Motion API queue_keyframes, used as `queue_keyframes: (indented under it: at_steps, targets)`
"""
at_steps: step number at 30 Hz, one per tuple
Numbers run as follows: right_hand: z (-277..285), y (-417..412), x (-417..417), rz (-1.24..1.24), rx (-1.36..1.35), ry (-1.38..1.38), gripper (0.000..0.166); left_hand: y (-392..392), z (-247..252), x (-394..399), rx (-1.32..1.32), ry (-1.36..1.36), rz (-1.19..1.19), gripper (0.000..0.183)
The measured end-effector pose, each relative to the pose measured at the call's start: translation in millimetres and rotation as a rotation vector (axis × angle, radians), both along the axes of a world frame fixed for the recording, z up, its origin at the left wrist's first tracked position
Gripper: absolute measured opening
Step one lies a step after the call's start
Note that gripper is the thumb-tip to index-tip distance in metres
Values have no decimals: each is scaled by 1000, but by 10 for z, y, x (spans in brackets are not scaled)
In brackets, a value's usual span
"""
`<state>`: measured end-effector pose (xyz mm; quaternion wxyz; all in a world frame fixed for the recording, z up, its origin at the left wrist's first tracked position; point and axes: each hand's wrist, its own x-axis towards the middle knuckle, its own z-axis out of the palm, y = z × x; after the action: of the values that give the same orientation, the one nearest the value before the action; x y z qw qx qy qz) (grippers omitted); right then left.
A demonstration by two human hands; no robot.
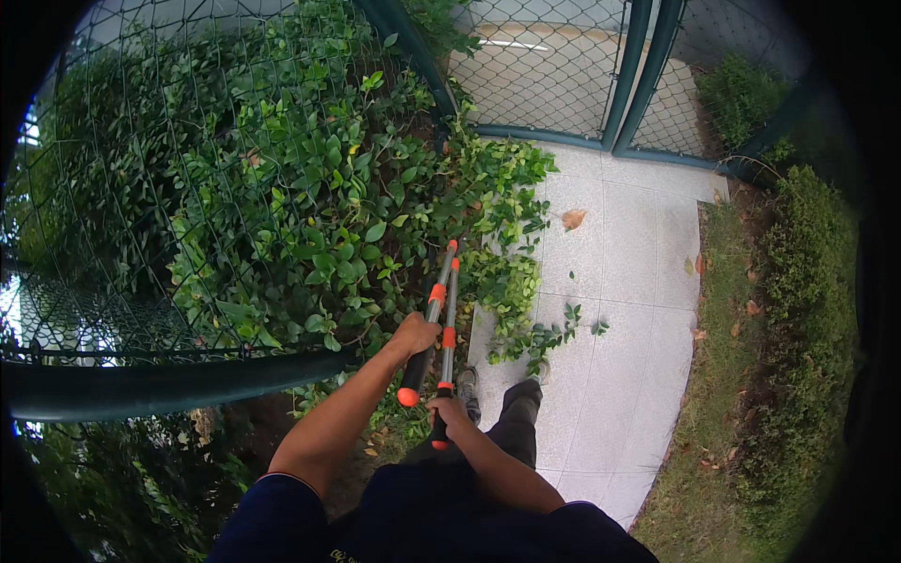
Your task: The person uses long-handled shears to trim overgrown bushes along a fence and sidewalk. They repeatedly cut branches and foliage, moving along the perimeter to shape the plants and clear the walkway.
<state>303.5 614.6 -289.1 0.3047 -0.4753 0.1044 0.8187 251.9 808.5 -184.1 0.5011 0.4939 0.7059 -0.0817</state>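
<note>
A pair of long-handled loppers or hedge shears (pixel 449 310) with metal tube handles, orange collars and black grips points away from me. My left hand (pixel 417 333) is closed round one handle, just above its black grip's orange end. Lower and to the right, my right hand (pixel 450 414) grips the other black handle end. The two handles lie close together. The tool's blades are hidden among the leaves of a creeping shrub (pixel 345 239). Cut or trailing leafy stems (pixel 517 274) spread from the plant's edge over the paving.
A chain-link fence (pixel 176 141) with a thick green rail (pixel 176 387) stands at the left. Green-framed mesh gates (pixel 542 77) cross the top of the pale paved path (pixel 626 352). A low hedge (pixel 802 338) and grass border the path's right side. My feet stand at the path's left edge.
</note>
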Motion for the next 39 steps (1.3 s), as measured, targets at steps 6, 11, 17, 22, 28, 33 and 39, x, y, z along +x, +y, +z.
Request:
queue_keyframes:
  at_steps: [6, 11, 17, 22, 28, 33, 39]
  targets:
    - [476, -941, 868, 175, 81, -341, 14, -1041, 207, -64, -30, -315, 205, 24]
    - [494, -1531, 871, 267, 127, -447, 13, -1424, 391, -405, -152, -420, 214, 22]
    - [498, -1785, 737, 322, 137, -469, 11, -1382, 637, -817, -224, -491, 424, 17]
    - [-183, -1602, 822, 340, 159, -332, 17, -1031, 566, -675, -180, -388, 420, 17]
    - [-681, -1051, 689, 287, 139, -214, 16, -412, 350, -411, -154, -213, 364, 32]
    - [-1252, -559, 697, 264, 132, -141, 16, 74, -59, -203, -82, -136, 305, 20]
    - [-1468, 144, 948, 275, 154, -167, 14, 600, -429, 10, -80, -145, 268, 16]
